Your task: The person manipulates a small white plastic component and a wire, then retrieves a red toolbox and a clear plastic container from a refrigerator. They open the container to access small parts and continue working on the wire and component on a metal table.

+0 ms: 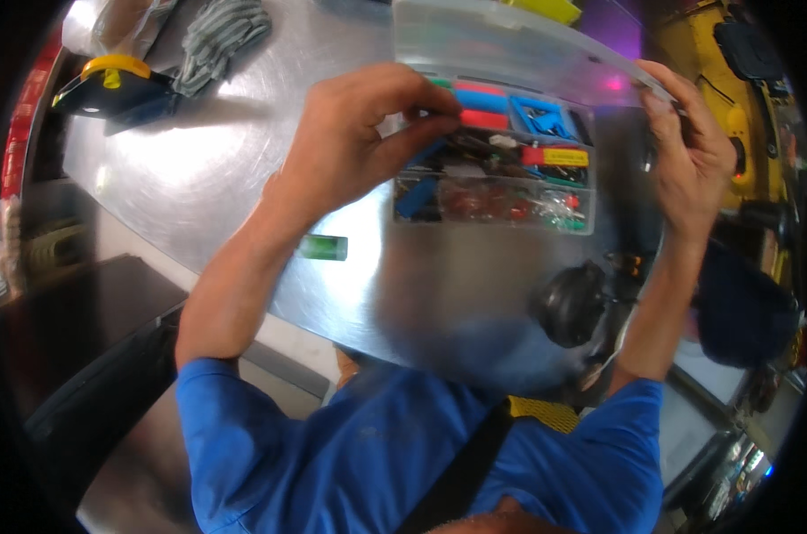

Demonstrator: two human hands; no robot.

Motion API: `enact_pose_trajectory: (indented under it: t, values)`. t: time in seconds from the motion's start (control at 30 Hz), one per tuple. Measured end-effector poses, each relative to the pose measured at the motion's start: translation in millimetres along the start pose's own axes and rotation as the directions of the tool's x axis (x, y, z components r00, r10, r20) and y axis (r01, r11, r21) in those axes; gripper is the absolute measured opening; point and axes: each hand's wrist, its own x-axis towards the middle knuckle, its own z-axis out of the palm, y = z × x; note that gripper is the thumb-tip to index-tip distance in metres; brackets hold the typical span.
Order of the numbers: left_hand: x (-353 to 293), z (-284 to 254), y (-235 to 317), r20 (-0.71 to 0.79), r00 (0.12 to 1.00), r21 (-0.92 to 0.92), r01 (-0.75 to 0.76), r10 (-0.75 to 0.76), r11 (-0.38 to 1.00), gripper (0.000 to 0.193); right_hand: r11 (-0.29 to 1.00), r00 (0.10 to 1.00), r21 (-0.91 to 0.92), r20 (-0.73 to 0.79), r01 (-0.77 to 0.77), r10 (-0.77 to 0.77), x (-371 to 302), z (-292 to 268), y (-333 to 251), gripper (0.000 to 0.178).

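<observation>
A clear plastic compartment box [492, 224] lies on the metal table with its hinged lid [510, 53] raised. My right hand [695, 165] grips the lid's right corner between thumb and fingers. Over the box's left side, my left hand [359, 125] is closed in a pinch; anything between its fingertips is hidden. Red and blue tube-like pieces [482, 101] fill a far compartment, beside blue pieces [541, 116] in another. A red and yellow item [555, 157] sits in the middle row. The near row holds small reddish and clear parts [488, 203].
Near my left forearm lies a small green cylinder [325, 247]. Grey gloves [223, 40] and a black-and-yellow object [114, 84] are at the far left. A black rounded object [571, 304] rests by my right forearm. The table [332, 303] has a curved-looking near edge.
</observation>
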Motion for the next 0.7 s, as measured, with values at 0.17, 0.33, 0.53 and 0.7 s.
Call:
enact_pose_trajectory:
  t: [0.17,0.33,0.53,0.7]
  values:
    - [6,-9,-1,-0.037,0.999,0.028,0.016,-0.015,0.999,0.013,0.998,0.998,0.002,-0.013,0.057,-0.057,2,3,8,0.027]
    - [9,-14,-2,0.011,1.0,0.055,0.004,-0.004,0.998,0.013,0.993,0.995,-0.095,0.053,-0.074,0.079,1,-10,16,0.029]
    - [7,-9,-7,0.063,0.998,0.017,-0.032,0.031,0.999,0.012,1.0,0.998,-0.025,0.062,-0.001,0.002,5,-3,14,0.029]
    - [9,-2,-2,0.161,0.984,0.07,-0.094,0.081,0.993,0.012,1.0,0.998,-0.016,0.067,0.002,-0.001,4,-2,15,0.028]
